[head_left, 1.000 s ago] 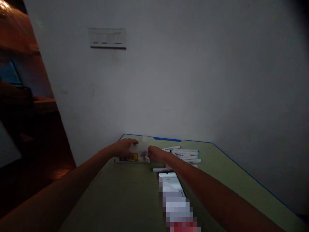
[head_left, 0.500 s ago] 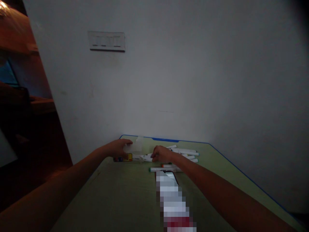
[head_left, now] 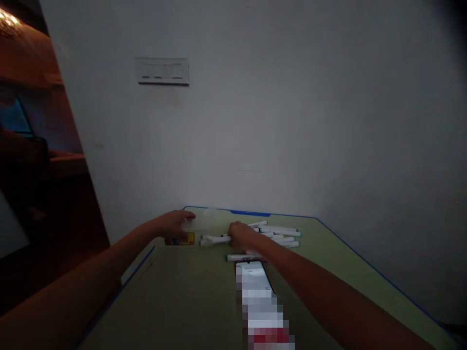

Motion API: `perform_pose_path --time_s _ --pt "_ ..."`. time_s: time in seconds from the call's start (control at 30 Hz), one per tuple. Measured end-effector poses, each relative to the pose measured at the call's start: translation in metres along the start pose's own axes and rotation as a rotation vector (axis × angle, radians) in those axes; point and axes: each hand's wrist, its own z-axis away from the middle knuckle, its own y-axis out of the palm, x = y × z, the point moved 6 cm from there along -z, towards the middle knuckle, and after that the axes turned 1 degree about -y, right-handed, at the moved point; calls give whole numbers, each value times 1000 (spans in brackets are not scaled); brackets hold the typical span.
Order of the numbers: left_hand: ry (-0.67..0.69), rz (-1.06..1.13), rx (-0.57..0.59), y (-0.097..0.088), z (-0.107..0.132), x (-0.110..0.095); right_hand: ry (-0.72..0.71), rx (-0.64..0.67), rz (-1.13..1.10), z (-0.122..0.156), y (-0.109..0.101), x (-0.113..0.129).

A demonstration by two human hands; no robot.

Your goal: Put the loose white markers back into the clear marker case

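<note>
While the left hand (head_left: 172,223) is gripping a translucent plastic sleeve (head_left: 197,222) by its left side and holding it just above the tabletop (head_left: 321,272), the right hand (head_left: 242,236) is closing over a white marker (head_left: 215,239) that is lying flat and pointing left. A printed box (head_left: 180,239) with a yellow and blue label is lying just below the sleeve, near the far edge. To the right of the right hand, a loose bunch of white markers (head_left: 279,236) is lying roughly side by side. 1 more marker (head_left: 242,257), with a green end, is lying nearer the person, just beyond a smartphone (head_left: 253,272) whose lower part is pixelated. Above the tabletop, a white switch plate (head_left: 163,71) is showing on the wall (head_left: 255,126).
</note>
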Motion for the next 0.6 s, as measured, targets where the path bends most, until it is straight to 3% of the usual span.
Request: perform_pose_path --time_s 0.17,0.27,0.43,0.6 --pt "-12 138 -135 -43 5 28 88 17 37 10 0 -23" --pt "-33 273 -192 -52 9 38 114 30 38 11 1 -28" --pt "83 680 -117 -17 4 22 111 36 27 10 1 -29" --pt "129 823 -308 18 -23 11 81 17 14 17 -4 -31"
